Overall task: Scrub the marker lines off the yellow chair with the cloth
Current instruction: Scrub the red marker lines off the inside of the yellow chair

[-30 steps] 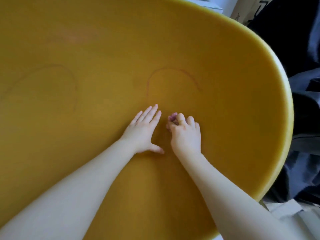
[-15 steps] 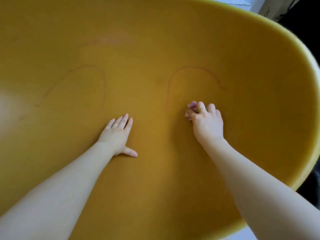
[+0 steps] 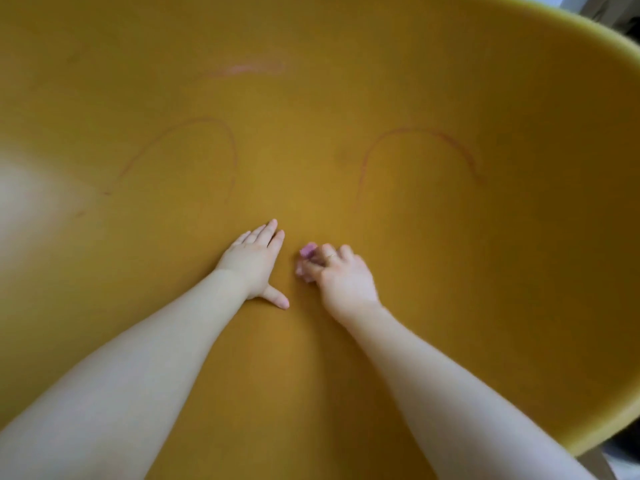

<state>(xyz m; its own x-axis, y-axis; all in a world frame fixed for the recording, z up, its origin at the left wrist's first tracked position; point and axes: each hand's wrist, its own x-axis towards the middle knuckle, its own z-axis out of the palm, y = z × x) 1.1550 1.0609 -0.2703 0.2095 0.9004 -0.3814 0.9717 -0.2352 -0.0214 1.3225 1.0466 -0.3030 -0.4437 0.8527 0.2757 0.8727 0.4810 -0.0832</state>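
a: what fills the view?

b: the yellow chair (image 3: 346, 375), its curved seat seen from above, with the rim running along the upper right and lower right.

a: and the marker lines?

b: two reddish arches on the seat. the left marker line (image 3: 194, 133) curves above and left of the hands; the right marker line (image 3: 415, 133) curves above and right of them. a pale pinkish smear (image 3: 242, 68) sits higher up, between the two.

a: where is the cloth?

b: the cloth (image 3: 306, 251) is a small pink wad, mostly hidden. it peeks out at the fingertips of the right hand (image 3: 343, 278), down on the seat, below the lower end of the right marker line and apart from it.

a: how does that hand have it?

b: fingers curled over it, bunching it against the chair, knuckles up. a thin ring shows on one finger.

a: and the other one?

b: the left hand (image 3: 254, 261) lies flat on the seat, fingers straight and close together, thumb spread out to the side, holding nothing. it sits just beside the right hand, a narrow strip of yellow between them.

a: do the hands cover either line?

b: no, both arches are fully in view above them.
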